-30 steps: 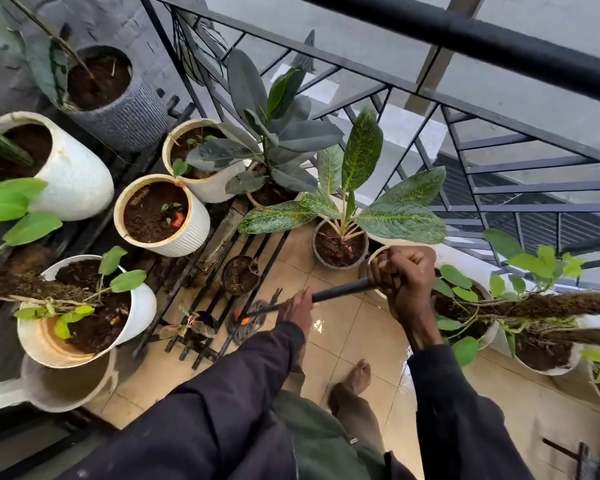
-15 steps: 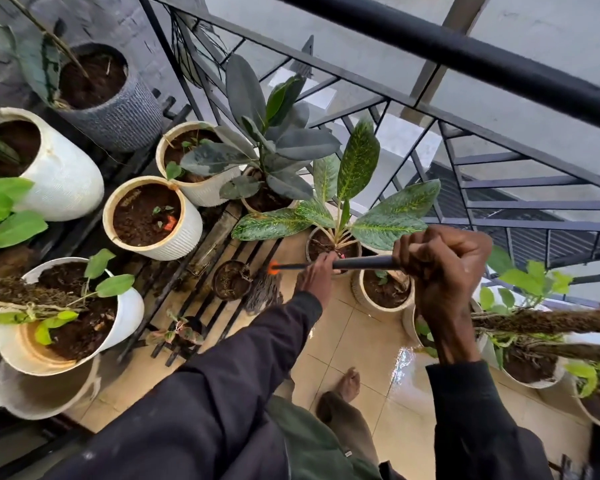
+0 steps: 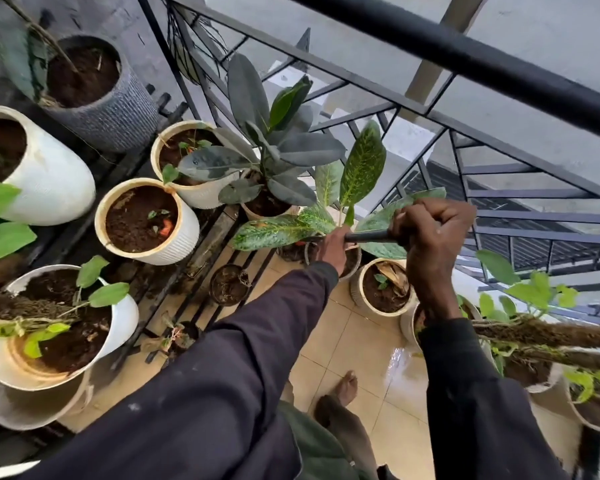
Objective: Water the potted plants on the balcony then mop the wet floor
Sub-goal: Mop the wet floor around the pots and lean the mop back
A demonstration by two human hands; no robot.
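Note:
Both my hands grip a thin black mop handle (image 3: 368, 236) above the pots. My left hand (image 3: 333, 245) holds it lower down, next to the spotted-leaf plant (image 3: 361, 168). My right hand (image 3: 430, 230) is fisted round the upper end. The handle's lower end and the mop head are hidden behind the spotted leaves. A rubber plant (image 3: 274, 150) stands behind, and a ribbed white pot (image 3: 184, 237) of soil sits to the left. The beige floor tiles (image 3: 402, 368) near my bare foot (image 3: 347, 386) shine wet.
A black slatted rack (image 3: 201, 303) at left carries several pots, among them a grey pot (image 3: 118, 112) and large white pots (image 3: 56, 181). A small cream pot (image 3: 357, 289) and more pots stand at right. The black railing (image 3: 465, 53) encloses the balcony.
Both hands have risen and moved right with the handle. Its orange collar and the mop head, seen earlier over the rack, are now hidden behind the spotted leaves.

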